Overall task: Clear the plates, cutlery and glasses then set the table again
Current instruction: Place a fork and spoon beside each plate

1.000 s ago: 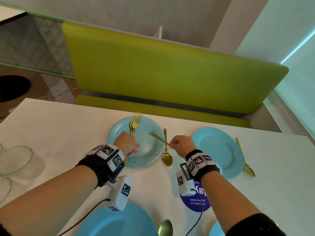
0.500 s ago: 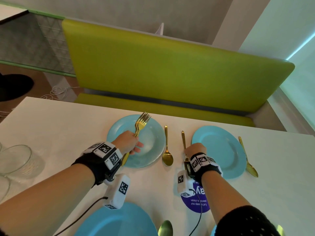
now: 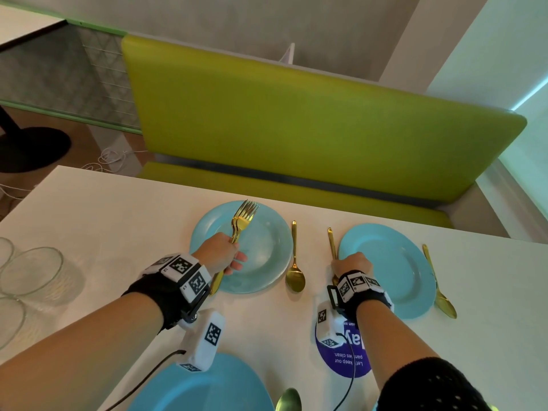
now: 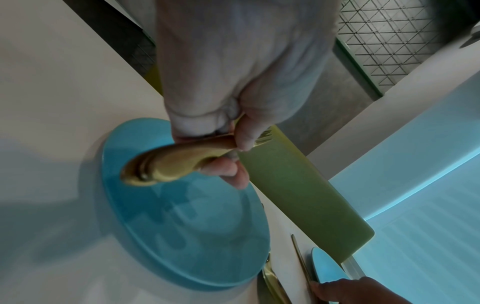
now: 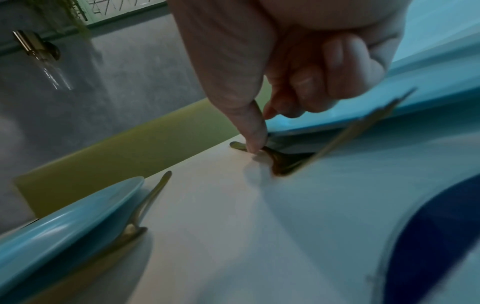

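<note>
My left hand [image 3: 221, 253] grips a bundle of gold forks [image 3: 243, 221] by the handles, tines pointing away, above the far left blue plate [image 3: 267, 262]. The left wrist view shows the fingers of that hand [image 4: 233, 148] curled round the fork handles [image 4: 168, 164] over that plate [image 4: 182, 236]. My right hand [image 3: 353, 262] is down at the table beside the far right blue plate [image 3: 394, 271]. Thumb and forefinger of the right hand [image 5: 262, 131] pinch one gold fork [image 5: 280, 162] that lies on the table along the plate's left rim [image 5: 311, 119].
A gold spoon [image 3: 294, 262] lies between the two far plates, another [image 3: 439, 292] right of the right plate. A third blue plate [image 3: 207, 387] and a spoon [image 3: 287, 400] sit at the near edge. Glassware [image 3: 29, 271] stands at the left. A green bench [image 3: 296, 114] runs behind the table.
My right hand has carried a single fork from over the left plate to the right and lowered it onto the table beside the right plate. The left hand has barely moved.
</note>
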The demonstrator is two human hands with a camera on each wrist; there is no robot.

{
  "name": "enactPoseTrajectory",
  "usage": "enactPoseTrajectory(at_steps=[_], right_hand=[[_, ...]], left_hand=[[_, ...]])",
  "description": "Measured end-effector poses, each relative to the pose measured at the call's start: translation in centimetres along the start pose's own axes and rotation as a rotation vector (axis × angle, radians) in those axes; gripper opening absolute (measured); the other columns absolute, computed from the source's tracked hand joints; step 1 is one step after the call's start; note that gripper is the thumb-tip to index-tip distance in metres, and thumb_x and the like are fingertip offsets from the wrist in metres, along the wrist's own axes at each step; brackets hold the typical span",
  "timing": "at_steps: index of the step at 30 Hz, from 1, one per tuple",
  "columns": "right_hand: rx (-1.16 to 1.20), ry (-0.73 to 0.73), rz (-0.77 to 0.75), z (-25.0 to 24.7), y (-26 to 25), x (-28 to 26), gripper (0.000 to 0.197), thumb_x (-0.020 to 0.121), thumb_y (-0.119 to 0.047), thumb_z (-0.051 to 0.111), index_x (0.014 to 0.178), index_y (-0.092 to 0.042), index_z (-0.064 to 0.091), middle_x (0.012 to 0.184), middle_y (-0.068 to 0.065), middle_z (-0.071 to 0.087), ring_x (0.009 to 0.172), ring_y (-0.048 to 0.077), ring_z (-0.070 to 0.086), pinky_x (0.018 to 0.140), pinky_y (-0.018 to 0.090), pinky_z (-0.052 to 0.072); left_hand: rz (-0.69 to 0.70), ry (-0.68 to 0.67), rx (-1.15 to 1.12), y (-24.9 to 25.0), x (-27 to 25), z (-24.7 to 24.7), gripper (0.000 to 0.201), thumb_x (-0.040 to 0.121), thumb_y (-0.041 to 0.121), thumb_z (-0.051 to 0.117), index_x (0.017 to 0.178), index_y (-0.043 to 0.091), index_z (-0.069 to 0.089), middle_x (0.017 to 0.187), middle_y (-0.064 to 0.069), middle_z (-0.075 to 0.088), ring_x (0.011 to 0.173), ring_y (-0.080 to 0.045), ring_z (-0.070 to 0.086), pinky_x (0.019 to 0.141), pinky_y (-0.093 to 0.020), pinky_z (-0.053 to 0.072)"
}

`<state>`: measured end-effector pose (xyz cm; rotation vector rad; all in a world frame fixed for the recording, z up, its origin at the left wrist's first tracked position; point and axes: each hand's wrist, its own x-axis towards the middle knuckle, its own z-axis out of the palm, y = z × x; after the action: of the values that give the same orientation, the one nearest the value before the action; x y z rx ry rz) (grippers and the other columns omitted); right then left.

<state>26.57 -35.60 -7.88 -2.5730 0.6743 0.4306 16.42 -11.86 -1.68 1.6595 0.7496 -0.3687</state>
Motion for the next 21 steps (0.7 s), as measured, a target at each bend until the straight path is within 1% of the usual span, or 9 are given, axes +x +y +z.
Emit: enactPoseTrajectory(at_steps=[3, 4, 6, 9, 13, 15, 17, 19, 21], right_hand=[[0.009, -0.013, 0.005, 0.1, -0.1, 0.1, 0.025, 0.084, -0.018, 0.058, 0.105, -0.003, 0.059, 0.103, 0.015, 0.067, 0.090, 0.032, 0.066, 0.070, 0.033, 0.052], [0.014, -0.019, 0.008, 0.2, -0.1, 0.1, 0.027, 0.084, -0.018, 0.058, 0.107, -0.003, 0.058, 0.104, 0.016, 0.067, 0.090, 0.032, 0.066, 0.068, 0.032, 0.050], [0.027, -0.030, 0.015, 0.3, -0.2, 0.1, 0.028, 0.083, -0.018, 0.058, 0.107, -0.003, 0.058, 0.104, 0.016, 0.067, 0.087, 0.032, 0.065, 0.065, 0.031, 0.048], [0.043, -0.042, 0.026, 0.4, -0.2, 0.1, 0.027, 0.083, -0.017, 0.058, 0.105, -0.003, 0.060, 0.102, 0.016, 0.068, 0.088, 0.032, 0.066, 0.064, 0.030, 0.048], [0.054, -0.036, 0.021, 0.4, -0.3, 0.2, 0.025, 0.082, -0.017, 0.058, 0.103, -0.003, 0.061, 0.101, 0.016, 0.068, 0.076, 0.029, 0.061, 0.063, 0.029, 0.048], [0.062, -0.037, 0.017, 0.4, -0.1, 0.3, 0.026, 0.082, -0.018, 0.059, 0.103, -0.003, 0.060, 0.101, 0.016, 0.068, 0.075, 0.029, 0.059, 0.064, 0.029, 0.049], [0.070, -0.038, 0.013, 0.3, -0.1, 0.3, 0.028, 0.082, -0.020, 0.060, 0.105, -0.003, 0.059, 0.102, 0.015, 0.068, 0.077, 0.029, 0.061, 0.064, 0.029, 0.049], [0.075, -0.039, 0.015, 0.1, 0.0, 0.3, 0.033, 0.082, -0.023, 0.063, 0.108, -0.003, 0.057, 0.104, 0.015, 0.067, 0.085, 0.030, 0.065, 0.069, 0.032, 0.052], [0.084, -0.045, -0.001, -0.3, -0.1, 0.1, 0.038, 0.083, -0.026, 0.065, 0.111, -0.002, 0.054, 0.107, 0.014, 0.065, 0.094, 0.031, 0.064, 0.071, 0.032, 0.050]], left_hand=[[-0.002, 0.008, -0.005, -0.1, -0.2, 0.1, 0.014, 0.101, 0.012, 0.033, 0.108, 0.004, 0.042, 0.079, -0.003, 0.061, 0.061, -0.014, 0.056, 0.049, -0.021, 0.042], [-0.002, 0.010, -0.007, -0.1, -0.2, 0.1, 0.013, 0.101, 0.012, 0.033, 0.107, 0.005, 0.042, 0.079, -0.003, 0.061, 0.061, -0.014, 0.056, 0.049, -0.021, 0.042], [-0.002, 0.013, -0.014, -0.2, -0.3, 0.2, 0.013, 0.101, 0.012, 0.033, 0.107, 0.005, 0.042, 0.080, -0.004, 0.061, 0.061, -0.014, 0.056, 0.049, -0.021, 0.042], [0.002, 0.014, -0.013, -0.3, -0.4, 0.2, 0.013, 0.101, 0.012, 0.034, 0.106, 0.005, 0.043, 0.081, -0.004, 0.061, 0.062, -0.014, 0.056, 0.051, -0.022, 0.042], [0.001, 0.015, -0.011, -0.5, -0.7, 0.3, 0.012, 0.101, 0.012, 0.033, 0.103, 0.005, 0.042, 0.080, -0.004, 0.060, 0.061, -0.014, 0.055, 0.051, -0.021, 0.041], [0.002, 0.013, -0.009, -0.4, -0.8, 0.4, 0.011, 0.101, 0.011, 0.033, 0.101, 0.004, 0.042, 0.079, -0.004, 0.060, 0.061, -0.014, 0.055, 0.051, -0.021, 0.041], [0.005, 0.013, -0.009, -0.4, -1.0, 0.4, 0.012, 0.101, 0.010, 0.033, 0.099, 0.004, 0.043, 0.079, -0.005, 0.060, 0.061, -0.014, 0.055, 0.051, -0.021, 0.041], [0.008, 0.012, -0.003, -0.4, -1.2, 0.5, 0.013, 0.100, 0.010, 0.033, 0.095, 0.005, 0.044, 0.078, -0.004, 0.059, 0.061, -0.014, 0.054, 0.052, -0.022, 0.041], [0.013, 0.014, 0.011, -0.5, -1.5, 0.6, 0.016, 0.100, 0.010, 0.034, 0.089, 0.007, 0.044, 0.078, -0.004, 0.059, 0.060, -0.013, 0.054, 0.051, -0.021, 0.040]])
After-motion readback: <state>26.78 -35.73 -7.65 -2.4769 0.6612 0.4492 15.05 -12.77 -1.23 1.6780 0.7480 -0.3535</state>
